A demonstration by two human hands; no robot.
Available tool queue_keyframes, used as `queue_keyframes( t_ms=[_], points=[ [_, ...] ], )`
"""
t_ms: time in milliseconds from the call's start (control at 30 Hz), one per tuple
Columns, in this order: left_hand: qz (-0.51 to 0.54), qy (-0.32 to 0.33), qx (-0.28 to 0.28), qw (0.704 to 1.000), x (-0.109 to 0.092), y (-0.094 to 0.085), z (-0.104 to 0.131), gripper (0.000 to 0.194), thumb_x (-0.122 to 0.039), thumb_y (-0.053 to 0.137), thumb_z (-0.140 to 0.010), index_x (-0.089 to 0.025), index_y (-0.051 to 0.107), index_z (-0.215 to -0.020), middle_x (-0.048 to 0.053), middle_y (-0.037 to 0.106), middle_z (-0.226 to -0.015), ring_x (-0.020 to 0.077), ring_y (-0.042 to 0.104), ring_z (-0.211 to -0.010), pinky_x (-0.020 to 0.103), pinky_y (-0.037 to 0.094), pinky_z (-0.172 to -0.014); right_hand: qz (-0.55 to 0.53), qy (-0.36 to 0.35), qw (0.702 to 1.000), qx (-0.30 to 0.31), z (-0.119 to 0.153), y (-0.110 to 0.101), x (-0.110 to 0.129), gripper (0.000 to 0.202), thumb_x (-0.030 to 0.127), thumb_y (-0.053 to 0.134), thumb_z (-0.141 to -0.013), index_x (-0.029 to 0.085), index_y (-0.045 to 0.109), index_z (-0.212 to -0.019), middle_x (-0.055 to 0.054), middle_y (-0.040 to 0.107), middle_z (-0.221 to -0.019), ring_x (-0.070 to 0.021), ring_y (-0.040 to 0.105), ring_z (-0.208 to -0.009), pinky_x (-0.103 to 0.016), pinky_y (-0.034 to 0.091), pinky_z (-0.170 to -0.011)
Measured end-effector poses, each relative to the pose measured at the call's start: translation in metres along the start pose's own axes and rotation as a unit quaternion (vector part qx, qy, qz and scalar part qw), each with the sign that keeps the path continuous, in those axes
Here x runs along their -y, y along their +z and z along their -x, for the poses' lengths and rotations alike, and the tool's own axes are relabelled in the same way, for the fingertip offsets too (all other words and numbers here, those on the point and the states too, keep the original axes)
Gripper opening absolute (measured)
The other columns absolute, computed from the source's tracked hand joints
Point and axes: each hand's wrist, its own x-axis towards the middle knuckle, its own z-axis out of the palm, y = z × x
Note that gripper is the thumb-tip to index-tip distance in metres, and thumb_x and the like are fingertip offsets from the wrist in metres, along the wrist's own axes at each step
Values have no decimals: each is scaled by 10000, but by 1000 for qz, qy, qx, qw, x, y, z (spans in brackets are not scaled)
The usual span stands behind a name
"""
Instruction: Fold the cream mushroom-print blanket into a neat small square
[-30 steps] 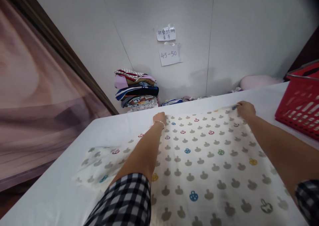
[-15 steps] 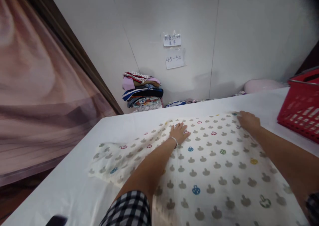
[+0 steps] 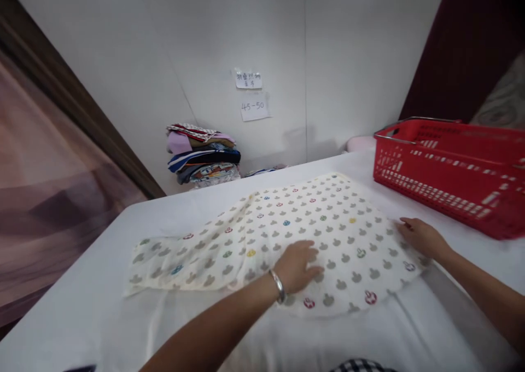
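A cream cloth [image 3: 301, 216] printed with grey and coloured mushroom shapes lies spread on the white table. Its left part is rumpled, while the right part lies flatter. My left hand [image 3: 296, 267], with a silver bracelet at the wrist, is over the cloth's lower middle, fingers apart and nothing held. At the cloth's right edge is my right hand [image 3: 424, 238], its fingers stretched toward the fabric. Whether those fingertips touch the edge is hard to make out.
A red plastic basket [image 3: 443, 169] with a metal handle stands on the right of the white table [image 3: 77, 306]. Behind the table's far edge rises a stack of folded fabrics [image 3: 203, 156]. Two paper signs [image 3: 254, 106] hang on the wall; a pinkish curtain [image 3: 53, 197] hangs at left.
Both hands have moved from the cloth's far side back toward me. The cloth's near edge now shows on the table. The view has turned right, bringing more of the basket into sight.
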Motion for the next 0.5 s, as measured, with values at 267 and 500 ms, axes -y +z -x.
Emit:
queue_keyframes(
  t_ms=[267,500],
  points=[
    [-82,126,-8,989,-70,72,26,400,-414,634,-814,-192,542,-1134,77,553,-1225,251,483,-1109,423,391,-948,28,36,997,64,70,-31,13,422,417,333,-931,155,642,-1049,-139,663,-1092,-265,608,-1007,-337,443,-846],
    [-163,71,-20,984,-76,67,35,136,-186,509,-833,-162,565,-955,81,578,-1051,237,502,-989,402,423,-852,-4,114,982,147,47,-42,18,375,479,541,-828,123,624,-912,-143,677,-820,-258,660,-716,-338,496,-636]
  ],
)
